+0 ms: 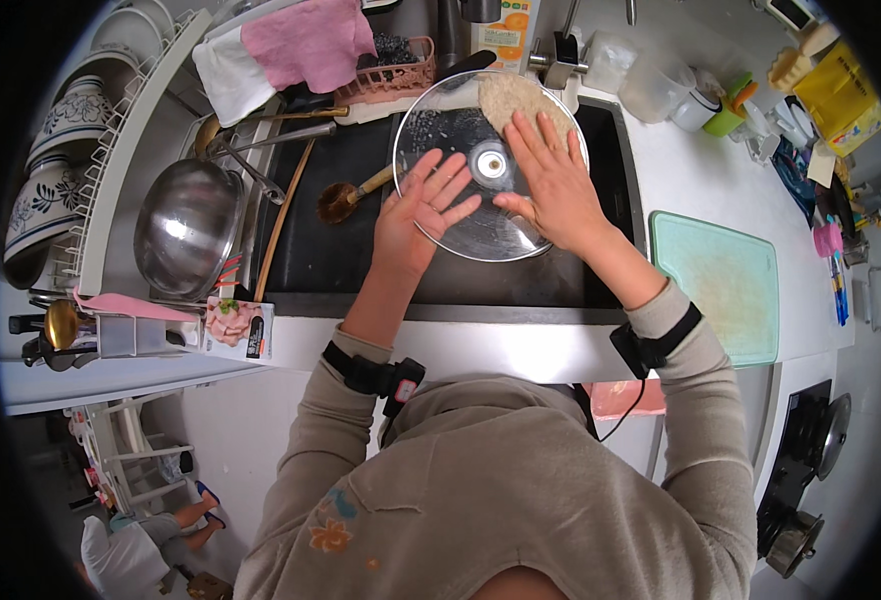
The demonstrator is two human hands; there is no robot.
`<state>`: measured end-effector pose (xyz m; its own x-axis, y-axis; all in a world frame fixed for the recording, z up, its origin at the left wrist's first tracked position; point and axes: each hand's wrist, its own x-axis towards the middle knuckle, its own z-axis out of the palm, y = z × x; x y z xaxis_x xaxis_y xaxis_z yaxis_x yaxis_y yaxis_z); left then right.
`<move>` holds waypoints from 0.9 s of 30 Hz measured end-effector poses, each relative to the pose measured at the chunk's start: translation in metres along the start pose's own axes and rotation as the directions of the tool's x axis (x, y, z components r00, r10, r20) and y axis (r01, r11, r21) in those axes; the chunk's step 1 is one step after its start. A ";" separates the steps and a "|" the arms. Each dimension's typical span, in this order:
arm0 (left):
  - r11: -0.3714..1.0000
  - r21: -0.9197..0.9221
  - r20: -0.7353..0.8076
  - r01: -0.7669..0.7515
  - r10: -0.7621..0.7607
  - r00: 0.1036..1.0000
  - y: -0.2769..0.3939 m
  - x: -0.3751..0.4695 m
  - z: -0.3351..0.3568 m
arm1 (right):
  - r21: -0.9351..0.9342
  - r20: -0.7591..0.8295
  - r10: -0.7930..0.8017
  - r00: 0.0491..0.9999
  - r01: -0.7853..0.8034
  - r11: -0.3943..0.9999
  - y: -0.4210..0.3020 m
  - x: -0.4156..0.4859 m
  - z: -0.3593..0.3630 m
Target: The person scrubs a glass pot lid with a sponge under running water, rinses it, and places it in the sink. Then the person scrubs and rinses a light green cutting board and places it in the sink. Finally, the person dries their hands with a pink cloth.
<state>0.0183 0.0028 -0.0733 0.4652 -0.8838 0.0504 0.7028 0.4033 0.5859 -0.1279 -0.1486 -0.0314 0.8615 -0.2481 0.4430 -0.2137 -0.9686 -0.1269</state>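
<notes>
A round clear glass pot lid (478,236) with a metal rim is held over the sink, its centre fitting facing up and water drops on the glass. My left hand (419,217) supports it from below at the left, palm up with fingers spread, partly seen through the glass. Flat against the lid's upper right side lies my right hand (557,184), its fingers pressing a beige loofah-like scrubbing pad (512,101) to the glass. A brush (339,202) with brown bristles and a wooden handle lies in the dark sink (320,262), its handle running under the lid.
To the left stand a metal bowl (185,229), ladles (290,139) and a dish rack (137,127). A pale green cutting board (718,289) lies on the right counter. The faucet (560,64) rises behind the lid. Another person (137,544) is at lower left.
</notes>
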 end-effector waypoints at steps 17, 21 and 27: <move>0.993 -0.120 -0.075 0.022 -0.031 0.997 -0.005 -0.007 0.006 | 0.361 0.137 -0.309 0.941 0.243 0.900 -0.033 -0.002 -0.024; 0.998 0.024 -0.020 0.050 -0.049 0.999 -0.009 -0.010 0.017 | 0.316 -0.073 -0.286 0.955 0.294 0.902 -0.039 0.010 -0.013; 0.995 0.082 0.034 0.060 -0.063 0.997 -0.003 -0.013 0.022 | 0.077 -0.225 -0.096 0.970 0.115 0.990 -0.019 0.033 0.000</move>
<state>-0.0017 0.0073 -0.0577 0.4015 -0.9149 0.0410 0.6827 0.3288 0.6526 -0.0950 -0.1388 -0.0143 0.7524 -0.1514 0.6411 -0.0770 -0.9868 -0.1426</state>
